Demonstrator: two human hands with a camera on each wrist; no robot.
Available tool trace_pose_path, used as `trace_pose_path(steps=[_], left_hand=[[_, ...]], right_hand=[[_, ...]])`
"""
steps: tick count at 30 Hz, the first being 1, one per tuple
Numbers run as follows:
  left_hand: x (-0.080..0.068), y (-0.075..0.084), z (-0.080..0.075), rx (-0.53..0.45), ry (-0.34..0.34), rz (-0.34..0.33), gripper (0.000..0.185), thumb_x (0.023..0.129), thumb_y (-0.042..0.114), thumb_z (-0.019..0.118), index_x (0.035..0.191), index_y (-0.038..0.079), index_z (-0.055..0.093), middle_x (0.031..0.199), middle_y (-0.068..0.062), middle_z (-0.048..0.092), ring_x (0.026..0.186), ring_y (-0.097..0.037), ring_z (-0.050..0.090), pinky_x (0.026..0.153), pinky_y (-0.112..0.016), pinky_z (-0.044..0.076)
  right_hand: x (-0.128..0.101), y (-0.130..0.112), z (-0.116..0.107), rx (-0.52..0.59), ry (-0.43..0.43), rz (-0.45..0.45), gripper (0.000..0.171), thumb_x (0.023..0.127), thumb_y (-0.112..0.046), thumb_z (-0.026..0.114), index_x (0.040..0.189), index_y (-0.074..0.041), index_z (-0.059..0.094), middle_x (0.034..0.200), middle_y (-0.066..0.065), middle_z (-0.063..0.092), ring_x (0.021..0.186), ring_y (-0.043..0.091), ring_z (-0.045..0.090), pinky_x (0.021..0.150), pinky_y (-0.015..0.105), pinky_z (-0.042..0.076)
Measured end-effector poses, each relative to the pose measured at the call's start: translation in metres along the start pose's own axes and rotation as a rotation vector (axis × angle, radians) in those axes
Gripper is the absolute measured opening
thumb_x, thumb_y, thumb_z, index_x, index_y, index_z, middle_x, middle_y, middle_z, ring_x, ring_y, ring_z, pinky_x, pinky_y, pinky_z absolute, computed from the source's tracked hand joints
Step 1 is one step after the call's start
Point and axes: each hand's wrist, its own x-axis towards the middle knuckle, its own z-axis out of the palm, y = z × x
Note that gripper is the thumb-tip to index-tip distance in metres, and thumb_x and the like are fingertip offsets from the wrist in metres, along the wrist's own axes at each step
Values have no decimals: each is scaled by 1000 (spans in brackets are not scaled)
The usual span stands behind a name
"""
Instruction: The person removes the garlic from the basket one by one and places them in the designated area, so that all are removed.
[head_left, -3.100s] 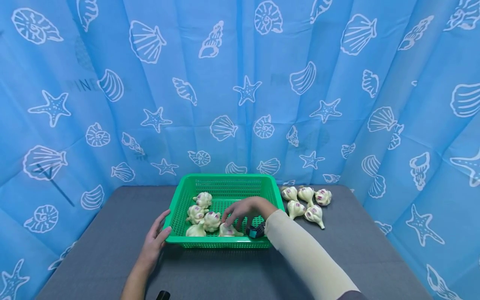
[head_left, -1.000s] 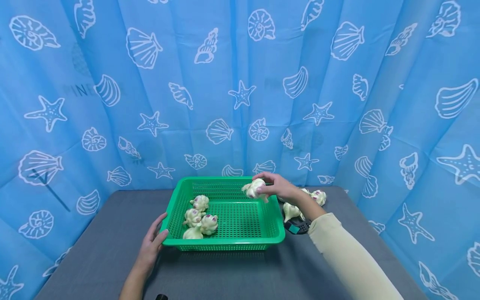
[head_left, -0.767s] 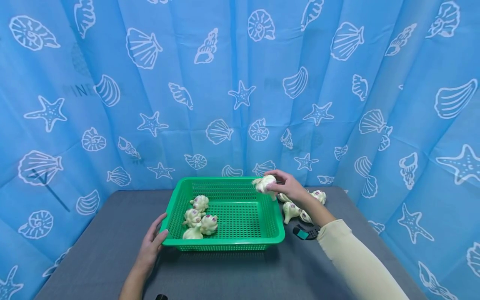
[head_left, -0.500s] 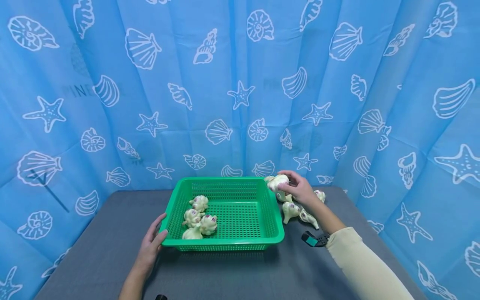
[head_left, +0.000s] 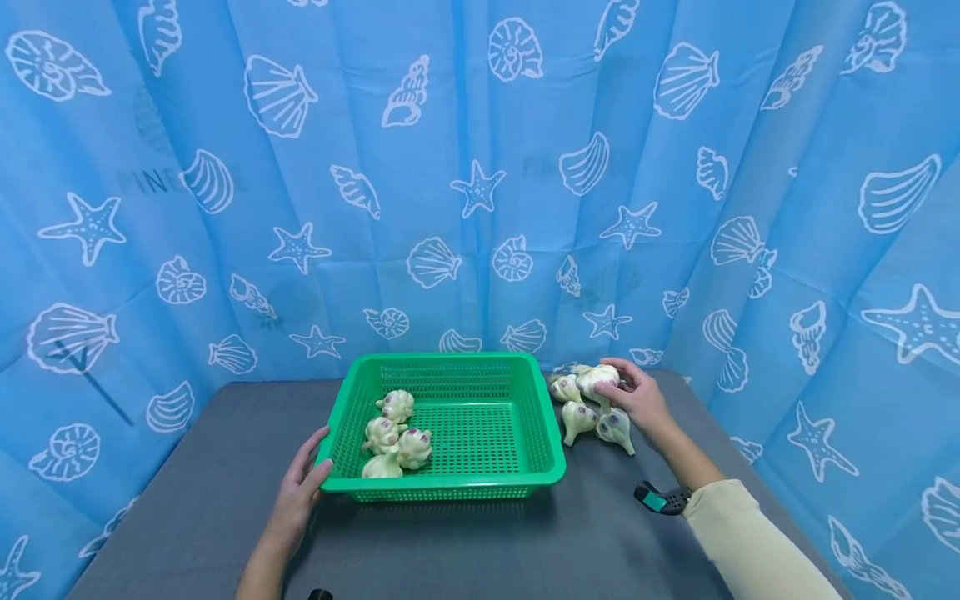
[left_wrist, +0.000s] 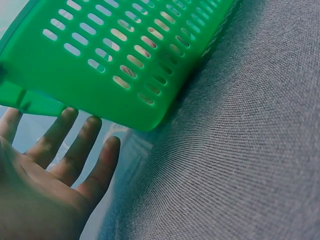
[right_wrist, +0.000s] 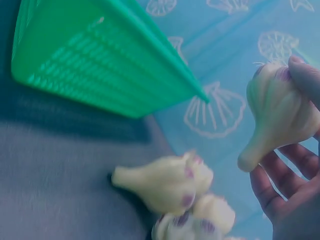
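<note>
- Fingers [head_left: 620, 366] and thumb of the right hand [head_left: 645, 404] are clamped on a garlic bulb [head_left: 597, 377] in the head view, to the right of the green basket [head_left: 450, 482].
- Also in the head view, the held bulb overlaps the loose bulbs [head_left: 577, 422] on the gray tabletop [head_left: 465, 550], just beside the basket's right wall.
- Four more bulbs [head_left: 415, 448] lie inside the basket, grouped toward its left side, and the left hand [head_left: 294, 496] touches its left rim. Behind everything hangs a blue curtain [head_left: 480, 200] printed with white shells and starfish.
- Left wrist view: the left hand's fingers are straight and spread apart, tips at the basket's rim; pale patches show through the slots.
- Right wrist view: the held bulb is gripped between thumb and fingers, its neck slanting down, apart from the loose bulbs below it. One of those lies on its side, its neck toward the basket's side of the view.
</note>
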Motion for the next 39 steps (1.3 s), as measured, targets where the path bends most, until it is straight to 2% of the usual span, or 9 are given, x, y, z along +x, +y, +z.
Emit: trace_pose_path(steps=[5,12,16,20,24,27,30,34,39], left_hand=[[0,2,0,3,4,-11,58,105,27,44,155,13,18,152,-25,23,107,0,52,81,-26,47],[0,1,0,6,2,-8,58,105,27,44,155,14,19,153,-24,22,107,1,51,82,-26,47],[0,0,1,0,3,7,58,105,27,45,155,13,19,151,-27,24,106,-1,52,81,-27,48],[0,0,1,-6,2,28,58,105,25,45,155,11,19,150,-31,23,107,-3,52,80,-27,48],[1,-1,0,5,3,17,58,105,27,45,155,13,19,152,-26,22,107,-1,52,80,-26,48],[1,-1,0,10,6,8,58,105,27,45,155,14,19,152,-24,23,106,-1,52,81,-27,47],[1,-2,-1,8,7,-2,58,105,26,45,156,14,19,153,-24,23,106,0,52,81,-26,47],[1,-2,0,9,10,-13,58,105,28,45,155,15,19,153,-24,23,107,2,51,81,-26,47],[1,-1,0,19,6,-15,58,105,29,44,155,15,19,154,-23,21,108,4,50,82,-28,47]], right_hand=[[-6,17,-12,-61,32,17,48,93,-15,69,133,4,50,119,24,55,85,7,57,69,35,51],[-18,36,-28,-158,94,59,51,93,-19,68,134,5,49,125,27,52,91,-4,52,69,24,49],[-24,49,-38,-222,115,98,54,94,-22,68,135,6,47,125,27,52,91,-3,49,68,22,48],[-26,57,-46,-288,133,126,55,93,-24,68,134,6,47,124,27,53,97,10,52,70,19,45],[-29,62,-51,-343,132,152,57,93,-26,68,134,7,47,122,27,53,106,30,53,71,18,44],[-30,65,-53,-373,123,164,57,93,-25,69,134,7,46,122,29,53,108,40,53,73,23,45],[-32,68,-54,-399,109,185,60,92,-27,70,134,7,45,123,31,52,110,44,53,75,33,48],[-33,76,-55,-455,95,211,64,90,-30,71,136,5,44,126,32,50,112,47,52,80,46,48],[-32,82,-57,-526,82,224,67,89,-32,72,137,5,43,129,34,48,113,48,51,85,54,44]])
